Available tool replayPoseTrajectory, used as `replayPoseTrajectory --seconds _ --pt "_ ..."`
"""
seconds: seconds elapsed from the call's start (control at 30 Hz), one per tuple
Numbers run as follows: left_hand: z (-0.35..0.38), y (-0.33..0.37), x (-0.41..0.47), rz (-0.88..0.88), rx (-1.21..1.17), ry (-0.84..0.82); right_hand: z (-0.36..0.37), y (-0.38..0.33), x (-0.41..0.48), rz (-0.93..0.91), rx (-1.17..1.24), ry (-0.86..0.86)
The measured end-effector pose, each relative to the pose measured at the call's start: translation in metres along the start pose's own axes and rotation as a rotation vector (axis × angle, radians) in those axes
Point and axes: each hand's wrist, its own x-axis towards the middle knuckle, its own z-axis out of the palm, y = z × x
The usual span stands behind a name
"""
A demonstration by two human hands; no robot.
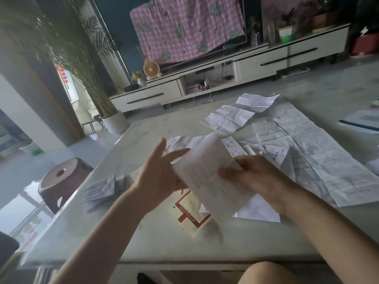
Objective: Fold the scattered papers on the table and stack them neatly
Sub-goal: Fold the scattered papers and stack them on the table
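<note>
I hold a white printed sheet above the middle of the pale table. My right hand grips its right side with the thumb on top. My left hand touches its left edge from behind, fingers spread. A stack of folded papers lies near the table's left edge. Unfolded creased sheets lie at the far side, and a large printed sheet covers the right part. A red-and-cream leaflet lies flat under the held sheet.
A brown round stool stands left of the table. A blue-edged booklet lies at the far right. Beyond the table are a white TV cabinet, a potted palm and a pink cloth. My knee shows at the bottom.
</note>
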Motion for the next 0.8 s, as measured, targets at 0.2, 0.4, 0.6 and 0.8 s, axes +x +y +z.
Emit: replayPoseTrajectory --seconds 0.2,0.4,0.6,0.8 --pt "0.018 -0.023 -0.004 0.103 0.219 0.028 0.006 0.004 0.007 0.031 0.275 0.219" --pt "0.025 -0.025 -0.004 0.212 0.339 0.233 0.010 0.004 0.009 -0.007 0.148 0.236" --pt "0.014 -0.017 -0.011 0.193 0.348 0.224 0.004 -0.001 0.007 0.009 0.160 0.120" --pt "0.007 -0.016 -0.013 0.006 0.078 0.143 0.011 0.006 0.009 -0.158 0.084 0.225"
